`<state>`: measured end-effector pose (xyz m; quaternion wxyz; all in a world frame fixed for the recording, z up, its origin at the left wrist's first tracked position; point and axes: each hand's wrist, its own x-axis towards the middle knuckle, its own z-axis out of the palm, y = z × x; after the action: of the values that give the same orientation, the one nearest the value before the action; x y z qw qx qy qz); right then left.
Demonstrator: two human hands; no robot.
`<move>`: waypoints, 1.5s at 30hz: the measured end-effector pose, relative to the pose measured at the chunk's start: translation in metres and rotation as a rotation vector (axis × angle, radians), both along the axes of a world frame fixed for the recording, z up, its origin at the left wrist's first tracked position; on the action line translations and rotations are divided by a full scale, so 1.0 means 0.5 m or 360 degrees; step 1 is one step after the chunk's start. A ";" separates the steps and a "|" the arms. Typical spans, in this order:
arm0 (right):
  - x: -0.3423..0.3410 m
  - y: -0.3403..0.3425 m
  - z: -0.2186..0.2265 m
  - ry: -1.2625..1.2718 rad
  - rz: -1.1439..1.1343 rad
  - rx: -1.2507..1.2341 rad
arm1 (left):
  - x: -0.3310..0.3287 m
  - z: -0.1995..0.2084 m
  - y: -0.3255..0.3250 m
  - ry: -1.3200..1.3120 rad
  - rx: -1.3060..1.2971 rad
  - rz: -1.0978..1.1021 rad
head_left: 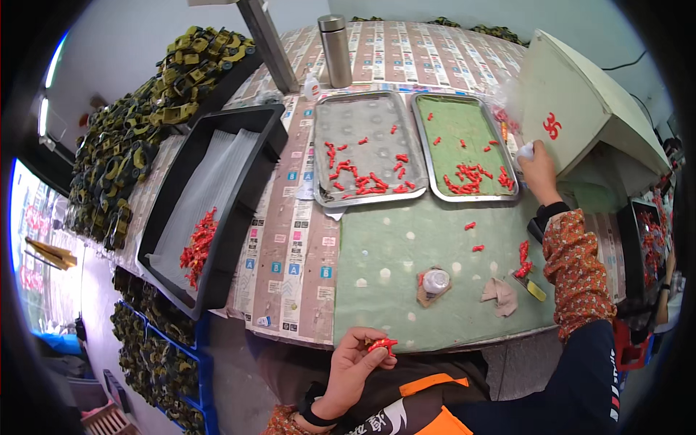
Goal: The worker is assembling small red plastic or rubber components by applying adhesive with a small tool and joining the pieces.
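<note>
Near the front edge of the table, my left hand (pixel 355 373) pinches a small red plastic toy figure (pixel 381 346) between thumb and fingers. My right hand (pixel 542 175) reaches far out, just past the right edge of the green-lined tray (pixel 516 190). Its fingers are closed on a small white bottle (pixel 525 151), mostly hidden by the hand. Several red pieces (pixel 471 177) lie in that tray, more in the grey-lined tray (pixel 316 174) beside it. On the green mat (pixel 377 290) are two loose red pieces (pixel 470 225), a round white container (pixel 436 281) on a brown pad, and a crumpled cloth (pixel 500 296).
A black bin (pixel 156 210) at left holds a heap of red pieces (pixel 199 246). A steel flask (pixel 335 51) and a metal post (pixel 268 43) stand behind. A large pale box (pixel 573 94) rises beside my right hand. Olive toy vehicles (pixel 109 159) are piled at left.
</note>
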<state>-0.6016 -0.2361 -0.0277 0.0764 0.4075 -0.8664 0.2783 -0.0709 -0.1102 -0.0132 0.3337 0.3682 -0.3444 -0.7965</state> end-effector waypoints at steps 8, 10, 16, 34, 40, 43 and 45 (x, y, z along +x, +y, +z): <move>0.019 0.028 0.047 -0.0346 0.0038 0.0048 | 0.014 0.010 -0.007 0.0127 0.0204 0.0013; 0.072 0.044 0.087 -0.0081 0.0102 -0.0106 | 0.017 0.017 -0.013 0.0153 0.0206 0.0008; 0.219 -0.005 0.176 0.0100 0.0858 -0.0332 | 0.028 0.030 -0.041 0.0202 0.0195 0.0016; 0.367 -0.408 0.054 0.0701 0.1393 0.0254 | 0.083 0.031 -0.028 0.0155 0.0112 0.0264; 0.360 -0.396 0.060 0.0570 0.1517 0.0085 | 0.084 0.040 -0.052 0.0242 0.0131 0.0126; 0.406 -0.323 0.131 -0.0892 0.1529 0.0208 | 0.080 0.044 -0.057 0.0246 0.0132 0.0121; 0.431 -0.245 0.182 -0.1335 0.1582 0.0203 | 0.075 0.044 -0.063 0.0242 0.0098 0.0115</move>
<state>-0.3863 -0.3586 0.0634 -0.4302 0.6201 -0.5460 0.3638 -0.0336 -0.1415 0.0085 0.3759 0.3291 -0.2801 -0.8197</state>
